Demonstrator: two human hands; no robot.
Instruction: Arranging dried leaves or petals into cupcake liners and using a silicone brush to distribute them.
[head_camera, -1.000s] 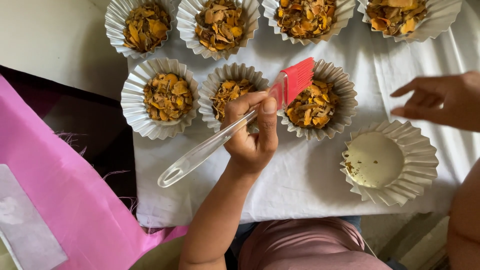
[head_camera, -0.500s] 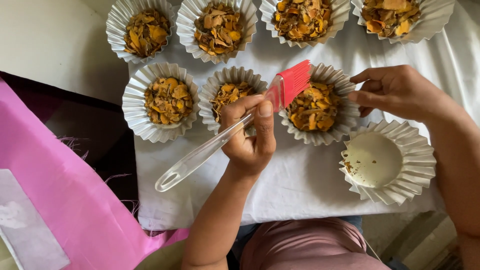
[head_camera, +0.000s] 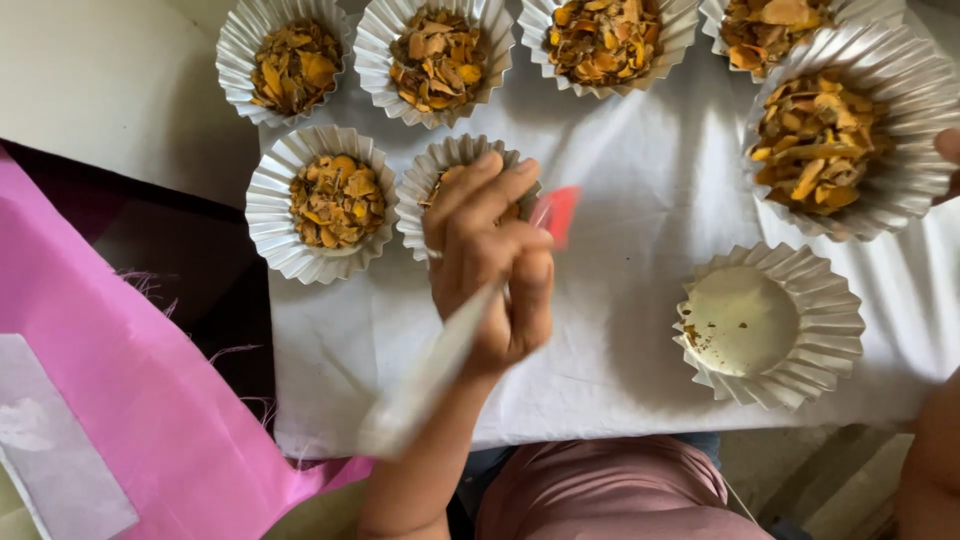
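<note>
On the far left lies a pink cloth (head_camera: 120, 400), next to the bench covered in a white cloth (head_camera: 620, 330). On the white cloth sit shiny paper cups with wavy sides. The filled cup (head_camera: 322, 202) on the left holds dry, crinkly orange and brown bits.

Your left hand (head_camera: 492, 262) is in the middle, over the next cup (head_camera: 432, 185), and hides most of it. Your fingers are curled tight around a spatula (head_camera: 450, 340). It has a long, see-through handle that points down toward you and looks blurry. Its flat red tip (head_camera: 560, 213) pokes out past your fingers, just over the white cloth beside that cup.

Further right sits an empty cup (head_camera: 768, 325), pale inside with a few brown crumbs at its left edge. Above it, a big full cup (head_camera: 835, 135) looks lifted and close to your eyes. Your right hand (head_camera: 948, 150) only peeks in at the right edge, touching that cup's rim. You cannot tell how its fingers are set.
</note>
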